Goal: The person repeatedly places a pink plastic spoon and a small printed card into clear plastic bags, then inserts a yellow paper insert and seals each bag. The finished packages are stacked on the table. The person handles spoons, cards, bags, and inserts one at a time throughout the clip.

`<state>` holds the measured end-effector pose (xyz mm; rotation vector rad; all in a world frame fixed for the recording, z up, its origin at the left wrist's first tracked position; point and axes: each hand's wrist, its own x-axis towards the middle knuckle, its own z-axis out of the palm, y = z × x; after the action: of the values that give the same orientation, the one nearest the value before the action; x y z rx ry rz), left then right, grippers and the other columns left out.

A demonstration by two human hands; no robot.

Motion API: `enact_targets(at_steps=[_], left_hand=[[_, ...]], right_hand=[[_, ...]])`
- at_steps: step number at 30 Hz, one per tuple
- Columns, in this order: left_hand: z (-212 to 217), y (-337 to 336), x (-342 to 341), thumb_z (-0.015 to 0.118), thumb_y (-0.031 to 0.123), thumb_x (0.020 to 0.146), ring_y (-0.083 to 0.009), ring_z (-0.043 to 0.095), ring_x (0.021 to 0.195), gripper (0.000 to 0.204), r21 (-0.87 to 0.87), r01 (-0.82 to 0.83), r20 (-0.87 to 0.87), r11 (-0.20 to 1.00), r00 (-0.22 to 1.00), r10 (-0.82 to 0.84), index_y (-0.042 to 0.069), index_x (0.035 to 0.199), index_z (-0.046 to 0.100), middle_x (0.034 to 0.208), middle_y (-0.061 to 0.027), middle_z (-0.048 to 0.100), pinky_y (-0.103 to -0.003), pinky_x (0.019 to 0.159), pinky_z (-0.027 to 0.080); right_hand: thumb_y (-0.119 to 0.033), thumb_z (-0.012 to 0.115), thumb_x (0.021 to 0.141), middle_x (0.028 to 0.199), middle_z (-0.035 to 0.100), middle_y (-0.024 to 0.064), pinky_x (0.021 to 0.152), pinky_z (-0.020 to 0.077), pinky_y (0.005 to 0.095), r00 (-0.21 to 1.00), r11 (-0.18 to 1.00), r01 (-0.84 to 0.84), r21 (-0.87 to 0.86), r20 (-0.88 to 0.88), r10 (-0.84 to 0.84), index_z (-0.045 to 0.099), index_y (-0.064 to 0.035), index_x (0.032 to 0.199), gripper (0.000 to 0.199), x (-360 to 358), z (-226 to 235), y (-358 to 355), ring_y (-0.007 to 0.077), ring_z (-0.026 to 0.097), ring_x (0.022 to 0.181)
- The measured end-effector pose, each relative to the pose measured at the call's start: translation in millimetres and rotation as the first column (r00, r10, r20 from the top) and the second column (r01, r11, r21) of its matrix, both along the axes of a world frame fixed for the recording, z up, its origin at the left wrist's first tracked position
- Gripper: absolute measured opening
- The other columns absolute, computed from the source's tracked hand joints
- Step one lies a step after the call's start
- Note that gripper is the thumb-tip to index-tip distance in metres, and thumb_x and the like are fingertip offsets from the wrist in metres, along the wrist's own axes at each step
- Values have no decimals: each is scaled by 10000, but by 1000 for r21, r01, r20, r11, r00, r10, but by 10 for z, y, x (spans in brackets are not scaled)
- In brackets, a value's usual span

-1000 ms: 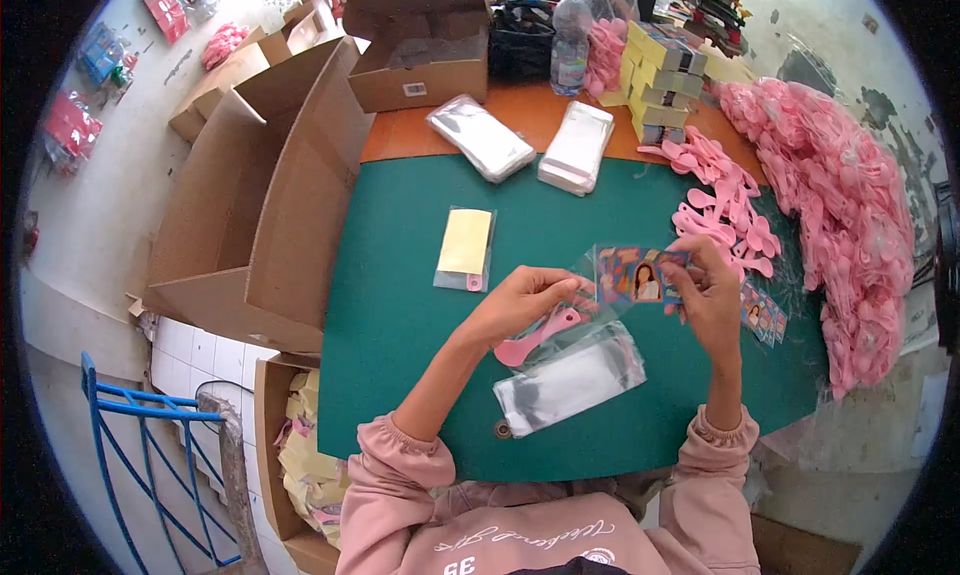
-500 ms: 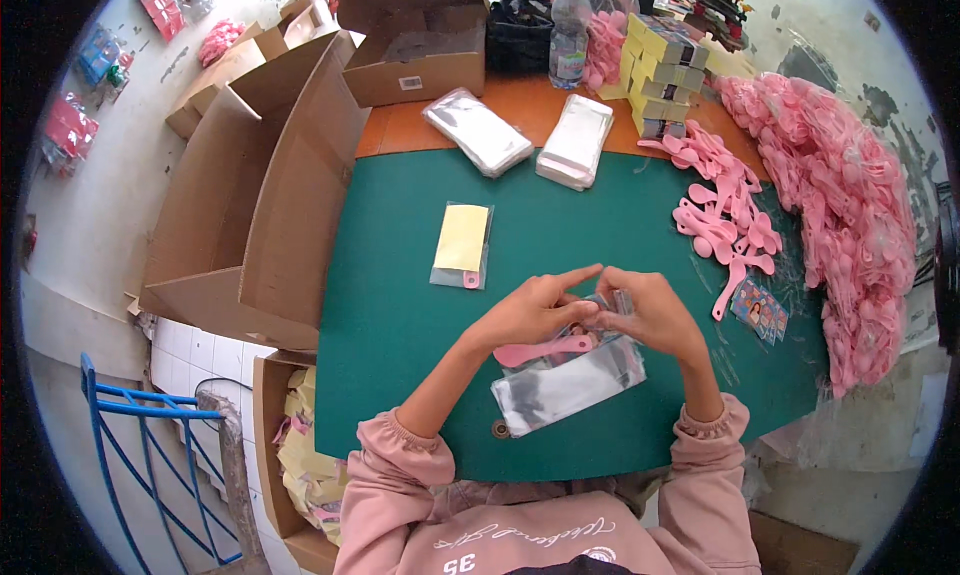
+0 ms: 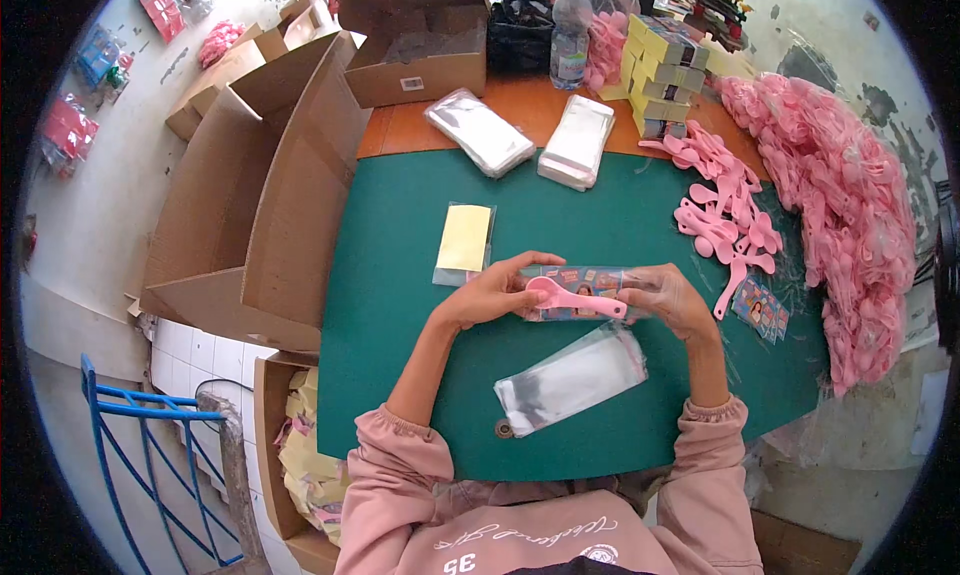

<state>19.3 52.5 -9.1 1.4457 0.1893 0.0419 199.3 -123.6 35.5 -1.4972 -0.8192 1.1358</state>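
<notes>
A green-covered tabletop [image 3: 400,395] fills the middle, its far strip orange. A large open cardboard box [image 3: 300,180] stands along its left side, and a long bulk of pink spoons in clear plastic [image 3: 840,215] runs along the right edge. At the far end sits a smaller open carton [image 3: 420,80]. A heap of loose pink spoons [image 3: 735,210] spreads beside the bulk, just in front of a stack of yellow-edged card bundles [image 3: 660,80]. Left of that stack stands an upright water bottle [image 3: 569,45].

Both hands are over the near half of the tabletop. The left hand [image 3: 492,297] has its grip pinched on one end of a pink spoon [image 3: 575,300] and the card behind it; the right hand [image 3: 672,300] has its grip closed on the other end of the clear sleeve [image 3: 617,276] around the card. The spoon lies crosswise over the patterned card [image 3: 588,277], between the hands; whether it is inside the sleeve, I cannot tell. Nearer the person rests a slanted stack of clear sleeves [image 3: 570,380], with a small round object [image 3: 503,428] at its lower left corner.
</notes>
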Motion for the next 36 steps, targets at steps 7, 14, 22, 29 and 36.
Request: enact_targets(at_steps=[7, 14, 22, 29, 36], left_hand=[[-105, -304, 61, 551, 156, 854, -176, 586, 857, 464, 319, -438, 106, 840, 898, 428, 64, 1255, 336, 986, -146, 578, -283, 743, 503], [-78, -529, 103, 371, 84, 923, -236, 582, 957, 481, -404, -378, -126, 833, 925, 358, 95, 1335, 123, 1051, -188, 555, -312, 768, 507], [-245, -490, 99, 348, 48, 914, -214, 561, 977, 506, -113, -280, -40, 953, 960, 278, 102, 1354, 105, 1054, -183, 550, -318, 828, 501], [-115, -504, 56, 306, 244, 944, -220, 526, 1006, 543, -203, -187, -29, 961, 982, 185, 208, 1396, 7, 1087, -165, 505, -365, 895, 441], [-190, -456, 52, 334, 213, 934, -183, 569, 897, 537, -230, -246, -66, 942, 969, 237, 202, 1396, 60, 986, -131, 561, -342, 839, 471]], right_hand=[[-81, 644, 732, 687, 591, 44, 570, 460, 265, 753, 973, 203, 106, 618, -225, 623, -19, 848, 133, 57, -59, -5, 124, 556, 623], [-107, 647, 719, 1052, 548, 127, 764, 447, 345, 362, 960, -183, 210, 923, -133, 584, -71, 994, 284, -267, -164, 83, 244, 550, 907], [-94, 637, 714, 958, 506, 155, 790, 423, 386, 548, 973, -124, 196, 830, -97, 559, -34, 917, 226, -485, -286, 146, 319, 511, 917], [-73, 624, 706, 906, 491, 145, 770, 408, 392, 576, 974, -158, 162, 817, -42, 535, -16, 839, 170, -495, -307, 173, 316, 502, 882], [-96, 621, 681, 878, 494, 138, 729, 369, 369, 304, 955, -295, 42, 951, 52, 512, -45, 782, 157, -596, -291, 161, 287, 500, 884]])
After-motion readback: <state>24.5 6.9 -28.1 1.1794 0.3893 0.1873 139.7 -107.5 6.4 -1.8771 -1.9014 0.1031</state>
